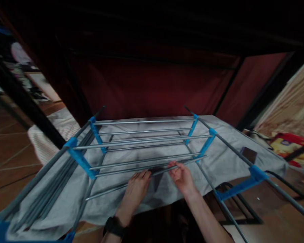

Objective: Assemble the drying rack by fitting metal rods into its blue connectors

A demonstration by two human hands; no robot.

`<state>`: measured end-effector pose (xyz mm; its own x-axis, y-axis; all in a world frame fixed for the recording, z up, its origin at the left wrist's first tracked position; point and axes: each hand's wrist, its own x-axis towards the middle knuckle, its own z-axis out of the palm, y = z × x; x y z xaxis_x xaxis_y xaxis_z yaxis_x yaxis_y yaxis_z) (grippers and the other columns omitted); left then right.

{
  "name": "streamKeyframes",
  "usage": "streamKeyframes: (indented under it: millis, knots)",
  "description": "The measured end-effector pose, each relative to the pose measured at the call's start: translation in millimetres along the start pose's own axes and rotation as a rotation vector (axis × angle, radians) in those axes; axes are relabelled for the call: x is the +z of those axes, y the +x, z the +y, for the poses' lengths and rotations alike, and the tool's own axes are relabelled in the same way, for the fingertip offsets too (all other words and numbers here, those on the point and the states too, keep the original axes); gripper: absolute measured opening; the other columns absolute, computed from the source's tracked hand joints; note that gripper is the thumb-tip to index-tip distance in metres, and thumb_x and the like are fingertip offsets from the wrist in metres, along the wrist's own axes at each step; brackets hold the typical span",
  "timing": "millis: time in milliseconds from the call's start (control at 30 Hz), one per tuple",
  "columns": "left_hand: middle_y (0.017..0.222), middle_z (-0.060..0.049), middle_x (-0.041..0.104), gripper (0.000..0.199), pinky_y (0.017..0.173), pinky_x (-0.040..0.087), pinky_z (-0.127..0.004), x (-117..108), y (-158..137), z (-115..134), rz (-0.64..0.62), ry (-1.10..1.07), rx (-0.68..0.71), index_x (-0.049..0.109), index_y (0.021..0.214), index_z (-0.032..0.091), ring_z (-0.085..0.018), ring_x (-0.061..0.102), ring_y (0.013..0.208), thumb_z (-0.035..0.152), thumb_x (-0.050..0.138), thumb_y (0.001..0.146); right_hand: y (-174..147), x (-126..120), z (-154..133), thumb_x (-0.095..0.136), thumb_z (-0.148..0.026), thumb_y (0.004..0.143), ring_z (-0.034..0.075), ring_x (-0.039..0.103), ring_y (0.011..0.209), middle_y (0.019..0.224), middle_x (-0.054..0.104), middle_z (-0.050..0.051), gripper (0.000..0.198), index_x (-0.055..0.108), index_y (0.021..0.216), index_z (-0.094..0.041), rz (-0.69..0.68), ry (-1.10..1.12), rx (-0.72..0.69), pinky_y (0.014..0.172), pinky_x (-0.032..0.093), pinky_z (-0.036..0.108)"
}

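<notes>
A loose grey metal tube slants across the lower middle, its left end low and its right end raised near a blue connector. Both my hands are on it. My left hand, with a dark band at the wrist, has its fingers closed over the tube from above. Palm turned up, my right hand pinches the same tube farther right. Just beyond lies a rack frame of grey tubes joined by blue plastic connectors, several crossbars spanning its two sides.
A bundle of grey tubes lies at left on the pale cloth. To the right are a phone-like dark object and a red and yellow package. Dark furniture posts and a reddish panel enclose the far side.
</notes>
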<state>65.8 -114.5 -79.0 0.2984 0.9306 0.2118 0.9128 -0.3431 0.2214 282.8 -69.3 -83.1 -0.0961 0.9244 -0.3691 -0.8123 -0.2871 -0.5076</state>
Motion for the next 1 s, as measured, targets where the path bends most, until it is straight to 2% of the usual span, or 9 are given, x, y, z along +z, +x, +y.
streamKeyframes:
  millis: [133, 233, 333, 467, 600, 700, 833, 1000]
  knots:
    - [0.101, -0.006, 0.07, 0.03, 0.082, 0.048, -0.036, 1.0, -0.7, 5.0, 0.026, -0.007, 0.006, 0.063, 0.108, 0.021, -0.022, 0.065, 0.089, 0.017, 0.035, 0.098, -20.1, 24.1, 36.6, 0.071, -0.018, 0.071, 0.016, 0.069, 0.092, 0.094, 0.073, 0.004, 0.015, 0.069, 0.086, -0.019, -0.256, -0.148, 0.107, 0.091, 0.052, 0.032]
    - [0.095, -0.006, 0.071, 0.032, 0.077, 0.048, -0.035, -3.5, -3.4, 2.4, 0.05, 0.034, -0.047, 0.064, 0.1, 0.021, -0.022, 0.066, 0.084, 0.013, 0.033, 0.095, -31.9, 32.3, 53.4, 0.076, -0.022, 0.071, 0.018, 0.066, 0.097, 0.101, 0.072, 0.004, 0.018, 0.07, 0.088, -0.021, -0.382, -0.224, 0.032, 0.101, 0.047, 0.039]
    - [0.093, -0.004, 0.071, 0.032, 0.076, 0.048, -0.036, -7.4, -3.8, -8.9, 0.086, 0.057, -0.03, 0.065, 0.097, 0.022, -0.022, 0.066, 0.081, 0.013, 0.034, 0.093, -35.5, 35.9, 62.6, 0.079, -0.032, 0.072, 0.02, 0.065, 0.1, 0.102, 0.07, 0.005, 0.022, 0.07, 0.089, -0.022, -0.425, -0.226, -0.034, 0.103, 0.045, 0.041]
    - [0.093, -0.003, 0.07, 0.027, 0.078, 0.048, -0.037, -7.2, -2.5, -26.3, 0.209, 0.056, 0.05, 0.066, 0.097, 0.023, -0.022, 0.065, 0.082, 0.018, 0.04, 0.092, -32.2, 45.2, 67.4, 0.08, -0.041, 0.072, 0.021, 0.064, 0.102, 0.104, 0.069, 0.005, 0.031, 0.068, 0.094, -0.022, -0.398, -0.278, -0.088, 0.098, 0.047, 0.04]
    - [0.108, -0.007, 0.07, 0.028, 0.088, 0.046, -0.04, -2.1, -3.7, -29.5, 0.395, 0.069, 0.085, 0.063, 0.114, 0.021, -0.024, 0.064, 0.095, 0.02, 0.045, 0.093, -31.1, 61.0, 56.2, 0.075, -0.053, 0.075, 0.02, 0.064, 0.088, 0.093, 0.069, 0.004, 0.035, 0.067, 0.09, -0.023, -0.3, -0.512, -0.312, 0.085, 0.051, 0.038]
    - [0.118, -0.009, 0.067, 0.035, 0.096, 0.043, -0.042, 0.8, -4.7, -24.5, 0.477, 0.061, 0.07, 0.057, 0.127, 0.019, -0.025, 0.062, 0.105, 0.019, 0.047, 0.094, -38.6, 72.4, 37.1, 0.069, -0.055, 0.08, 0.019, 0.063, 0.088, 0.088, 0.069, 0.002, 0.034, 0.066, 0.09, -0.023, -0.266, -0.616, -0.477, 0.085, 0.049, 0.035]
    - [0.126, -0.01, 0.063, 0.047, 0.098, 0.044, -0.046, 2.0, -4.4, -20.1, 0.435, -0.042, 0.015, 0.048, 0.141, 0.023, -0.027, 0.059, 0.111, 0.022, 0.049, 0.094, -57.6, 89.8, 10.1, 0.061, -0.053, 0.087, 0.018, 0.062, 0.085, 0.084, 0.068, 0.001, 0.031, 0.065, 0.091, -0.023, -0.261, -0.638, -0.584, 0.084, 0.047, 0.032]
    - [0.133, -0.01, 0.059, 0.054, 0.105, 0.043, -0.049, 3.1, -2.5, -15.1, 0.372, -0.23, -0.054, 0.047, 0.143, 0.026, -0.028, 0.053, 0.124, 0.028, 0.058, 0.09, -79.0, 117.2, -11.6, 0.057, -0.049, 0.091, 0.016, 0.059, 0.082, 0.081, 0.066, 0.0, 0.027, 0.063, 0.095, -0.023, -0.279, -0.704, -0.709, 0.078, 0.046, 0.029]
